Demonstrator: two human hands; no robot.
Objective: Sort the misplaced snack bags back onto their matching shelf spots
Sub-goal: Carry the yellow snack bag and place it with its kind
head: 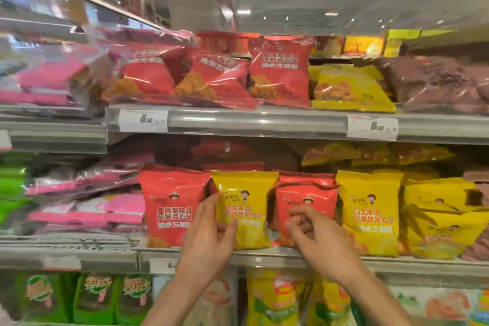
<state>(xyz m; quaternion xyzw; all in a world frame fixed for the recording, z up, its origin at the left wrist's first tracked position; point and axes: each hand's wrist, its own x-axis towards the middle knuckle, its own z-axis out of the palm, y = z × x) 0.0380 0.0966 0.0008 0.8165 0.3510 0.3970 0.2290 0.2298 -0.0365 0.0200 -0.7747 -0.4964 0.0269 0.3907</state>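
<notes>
A yellow snack bag (244,209) stands on the middle shelf between two red bags, one to its left (172,206) and one to its right (309,201). My left hand (209,235) has its fingers around the yellow bag's left edge, thumb on the front. In front of the right red bag, my right hand (315,238) hovers with its fingers curled and nothing in them. More yellow bags (370,212) of the same kind stand further right.
The upper shelf holds red bags (280,71), a yellow bag (349,87) and brown bags (436,82). Pink bags (87,209) lie stacked at left. Green and yellow bags (272,299) fill the bottom shelf. Price tags (371,127) sit on the shelf rails.
</notes>
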